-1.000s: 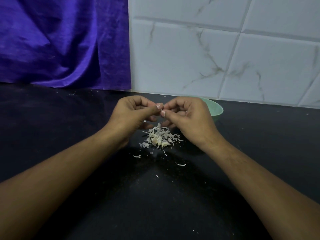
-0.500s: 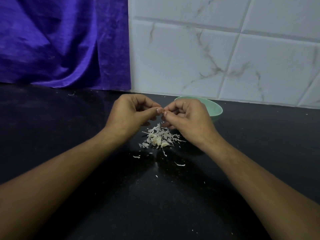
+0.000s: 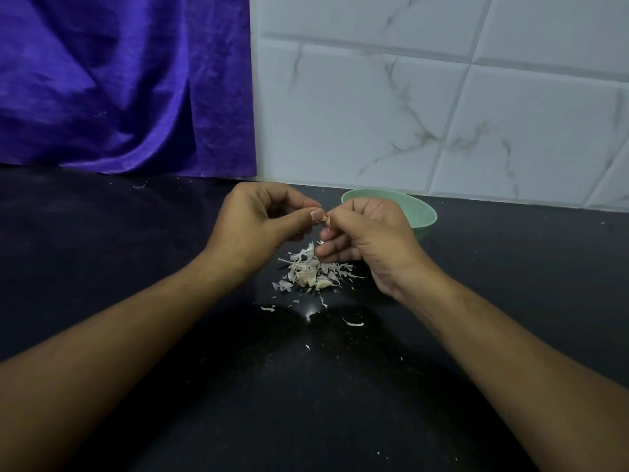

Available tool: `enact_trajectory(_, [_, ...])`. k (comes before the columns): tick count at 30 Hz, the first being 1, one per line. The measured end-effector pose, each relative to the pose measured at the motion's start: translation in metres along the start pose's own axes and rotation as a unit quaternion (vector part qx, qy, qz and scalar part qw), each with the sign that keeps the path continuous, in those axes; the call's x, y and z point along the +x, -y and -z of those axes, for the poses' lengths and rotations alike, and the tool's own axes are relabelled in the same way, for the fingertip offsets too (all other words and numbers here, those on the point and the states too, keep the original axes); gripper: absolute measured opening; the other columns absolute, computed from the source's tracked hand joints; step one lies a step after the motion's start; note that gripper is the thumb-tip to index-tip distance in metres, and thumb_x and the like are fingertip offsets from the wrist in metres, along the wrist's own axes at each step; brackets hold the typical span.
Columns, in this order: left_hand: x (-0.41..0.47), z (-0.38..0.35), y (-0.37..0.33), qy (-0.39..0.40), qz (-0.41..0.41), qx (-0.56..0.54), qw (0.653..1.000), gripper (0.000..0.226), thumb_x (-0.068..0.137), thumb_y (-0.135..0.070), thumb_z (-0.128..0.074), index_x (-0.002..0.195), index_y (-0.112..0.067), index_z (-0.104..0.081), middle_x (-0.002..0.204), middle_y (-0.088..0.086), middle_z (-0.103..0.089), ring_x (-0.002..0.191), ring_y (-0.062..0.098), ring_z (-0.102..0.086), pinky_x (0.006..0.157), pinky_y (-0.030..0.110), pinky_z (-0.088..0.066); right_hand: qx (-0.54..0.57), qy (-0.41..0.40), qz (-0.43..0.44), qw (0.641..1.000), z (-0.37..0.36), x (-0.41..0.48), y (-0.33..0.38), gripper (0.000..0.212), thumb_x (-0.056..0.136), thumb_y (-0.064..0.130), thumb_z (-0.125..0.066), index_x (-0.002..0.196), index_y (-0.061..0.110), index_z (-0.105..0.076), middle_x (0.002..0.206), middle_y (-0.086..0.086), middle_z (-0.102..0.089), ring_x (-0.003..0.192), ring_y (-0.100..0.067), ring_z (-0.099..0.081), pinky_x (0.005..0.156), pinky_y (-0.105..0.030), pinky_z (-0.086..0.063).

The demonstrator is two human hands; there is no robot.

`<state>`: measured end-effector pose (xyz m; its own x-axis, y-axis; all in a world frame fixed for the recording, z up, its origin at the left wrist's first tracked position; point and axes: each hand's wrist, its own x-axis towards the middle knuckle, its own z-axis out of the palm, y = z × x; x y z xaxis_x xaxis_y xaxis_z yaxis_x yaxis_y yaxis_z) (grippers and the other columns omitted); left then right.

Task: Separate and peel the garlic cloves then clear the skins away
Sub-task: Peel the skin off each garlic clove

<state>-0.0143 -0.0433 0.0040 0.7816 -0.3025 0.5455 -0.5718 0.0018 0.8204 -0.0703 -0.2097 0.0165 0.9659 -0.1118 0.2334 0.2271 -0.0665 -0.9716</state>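
Pinching a garlic clove (image 3: 326, 218) from both sides, up in the air over the middle of the counter (image 3: 102, 267), close to its back edge. Left hand (image 3: 258, 226) curled, thumb and forefinger clamped on the clove's left end. Right hand (image 3: 367, 240) curled too, thumb and fingertips nipping the right end. Only a pale tip of the clove showing between the thumbs; long axis and heading impossible to read.

Directly below, on the counter: a loose pile of skins (image 3: 309, 270), with a few flakes scattered toward the front edge.

Behind the right hand, near the back edge, a green bowl (image 3: 422, 212), half blocked by the knuckles; contents impossible to make out.

Along the back edge, a purple cloth (image 3: 119, 80) to the left and a tiled wall (image 3: 408, 114) to the right.
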Motion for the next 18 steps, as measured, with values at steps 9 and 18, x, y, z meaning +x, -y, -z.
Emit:
enact_trajectory(9, [0.0008,0.0011,-0.0034,0.001,-0.018,-0.023,1.000,0.006,0.089,-0.011,-0.080,0.092,-0.015,-0.079,0.087,0.010,-0.079,0.078,0.019,-0.075,0.069,0.028,-0.062,0.100,0.011,-0.045,0.994,-0.0033,0.0002,-0.0004,0.003,0.095,0.003,-0.061,0.095,0.000,-0.062,0.066,-0.004,-0.065,0.057,-0.020,-0.069,0.062,-0.035,-0.064])
enact_trajectory(18, [0.0038,0.0062,-0.0001,0.051,-0.007,0.007,0.999,0.012,0.089,-0.014,-0.080,0.100,-0.014,-0.078,0.094,0.009,-0.077,0.086,0.020,-0.074,0.069,0.033,-0.064,0.073,0.023,-0.048,0.996,0.0028,0.0021,0.0016,0.007,0.096,0.002,-0.060,0.090,0.001,-0.064,0.070,-0.005,-0.063,0.059,-0.022,-0.069,0.068,-0.038,-0.064])
